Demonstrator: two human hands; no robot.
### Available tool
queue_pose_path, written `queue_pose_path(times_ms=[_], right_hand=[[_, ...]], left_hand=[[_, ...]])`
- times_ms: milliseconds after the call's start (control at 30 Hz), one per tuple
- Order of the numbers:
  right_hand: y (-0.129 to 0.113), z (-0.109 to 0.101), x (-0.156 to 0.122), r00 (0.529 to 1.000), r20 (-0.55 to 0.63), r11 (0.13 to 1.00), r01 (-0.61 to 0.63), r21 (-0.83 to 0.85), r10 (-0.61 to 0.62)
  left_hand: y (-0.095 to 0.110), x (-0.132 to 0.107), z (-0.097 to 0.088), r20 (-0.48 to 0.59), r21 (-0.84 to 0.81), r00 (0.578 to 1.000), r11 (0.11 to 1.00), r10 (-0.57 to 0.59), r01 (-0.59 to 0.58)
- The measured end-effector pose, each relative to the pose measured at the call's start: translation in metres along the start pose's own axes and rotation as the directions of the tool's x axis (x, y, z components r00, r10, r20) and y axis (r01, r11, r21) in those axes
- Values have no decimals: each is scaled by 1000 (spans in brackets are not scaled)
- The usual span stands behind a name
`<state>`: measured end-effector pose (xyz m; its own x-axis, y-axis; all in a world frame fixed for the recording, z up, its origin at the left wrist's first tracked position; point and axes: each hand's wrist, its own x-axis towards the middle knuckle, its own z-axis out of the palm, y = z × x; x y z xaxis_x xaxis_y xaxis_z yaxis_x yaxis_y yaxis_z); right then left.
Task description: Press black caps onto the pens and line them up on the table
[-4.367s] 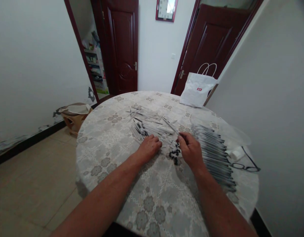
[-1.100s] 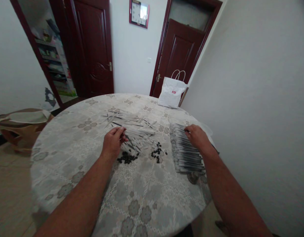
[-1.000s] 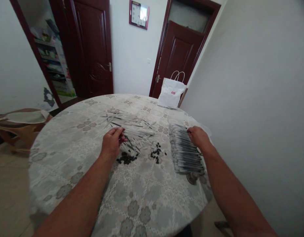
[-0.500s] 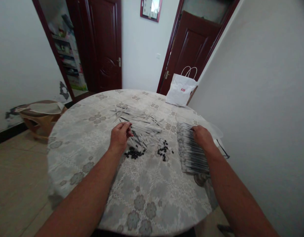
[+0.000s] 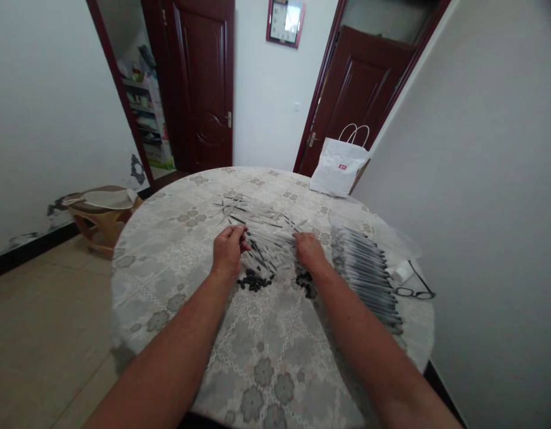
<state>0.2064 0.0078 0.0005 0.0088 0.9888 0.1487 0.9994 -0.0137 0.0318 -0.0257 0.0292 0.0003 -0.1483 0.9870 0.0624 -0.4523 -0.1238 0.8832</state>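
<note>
My left hand [image 5: 229, 251] is closed in a pinch at the left edge of a loose pile of thin clear and black pen parts [image 5: 262, 229]; what its fingertips hold is too small to make out. At the right edge of that pile, my right hand [image 5: 310, 252] has its fingers curled together, and anything in them is hidden. Small black pieces like pen caps or plugs [image 5: 254, 280] lie in a heap below the left hand. A second group of black pieces [image 5: 307, 286] is partly covered by my right wrist. Right of my right forearm, slim pens [image 5: 362, 262] lie side by side in a row.
All this lies on a round table with a flowered tablecloth [image 5: 257, 333]. Eyeglasses [image 5: 414, 293] and a small white object [image 5: 401, 273] are at the right edge. A white paper bag [image 5: 340, 167] stands at the back. A wooden stool [image 5: 103, 220] is on the left.
My right hand has moved left from the row of pens to the pile of pen parts. My left hand stays pinched by the pile. The view has shifted slightly left.
</note>
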Motion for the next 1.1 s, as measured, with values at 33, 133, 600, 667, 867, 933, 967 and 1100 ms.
queue_pose_path(times_ms=[33,133,600,667,867,933,967,1100], right_hand=[[0,3,1,1000,10,1000,-8,-4,8],[3,6,0,999,29,999,-31,-8,32],[-1,-17,-23,987,-154,946,2,323,50],[-4,-24,-34,978,-206,850,76,522,39],[-28,-23,-66,984,-180,570,148,808,-1],[-35,-19,-72,985,-173,547,145,824,0],[-36,-17,-75,984,-177,554,146,819,1],[-33,-10,-82,979,-195,767,173,618,-64]], left_hand=[[0,0,0,-3,1,1000,1000,-2,2],[-1,0,0,-1,3,1000,1000,-4,5],[3,-7,3,113,39,990,996,-79,75],[5,-10,5,206,97,971,990,-117,99],[5,-24,10,522,322,831,946,-192,16],[3,-27,10,570,352,796,936,-205,-12],[2,-27,11,574,361,792,933,-209,-15],[1,-22,10,416,284,895,958,-162,42]])
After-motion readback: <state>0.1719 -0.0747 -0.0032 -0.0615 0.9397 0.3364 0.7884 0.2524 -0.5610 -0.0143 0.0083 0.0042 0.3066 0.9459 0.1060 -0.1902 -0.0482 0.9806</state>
